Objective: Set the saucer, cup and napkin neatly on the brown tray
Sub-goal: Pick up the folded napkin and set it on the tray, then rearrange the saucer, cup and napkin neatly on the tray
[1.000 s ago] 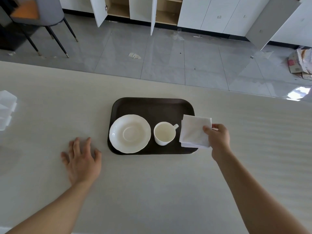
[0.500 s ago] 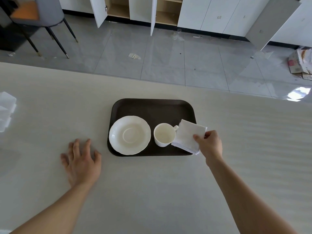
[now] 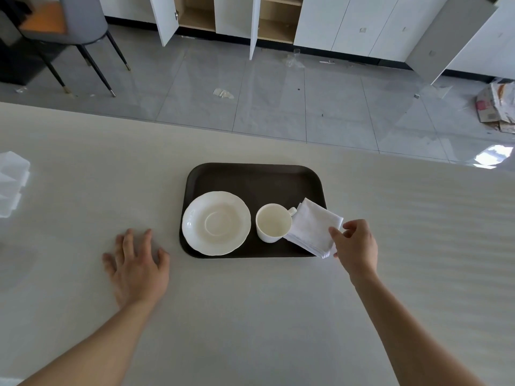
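head view: right hand [image 3: 355, 246] pinching napkin [image 3: 313, 228] on tray [image 3: 250, 176]; left hand [image 3: 136, 267] flat, released.

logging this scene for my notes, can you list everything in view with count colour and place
tray: 1, dark brown, middle of the table
saucer: 1, white, left part of the tray
cup: 1, white, empty, on the tray right of the saucer
napkin: 1, white, folded, tilted over the tray's right edge beside the cup
table: 1, cream
plastic container: 1, clear, far left table edge
chair: 1, grey, floor top left
cabinets: white, some doors open, back wall
cardboard: pile, floor far right
left hand: flat on the table, holding nothing
right hand: grip pinching the napkin's near corner
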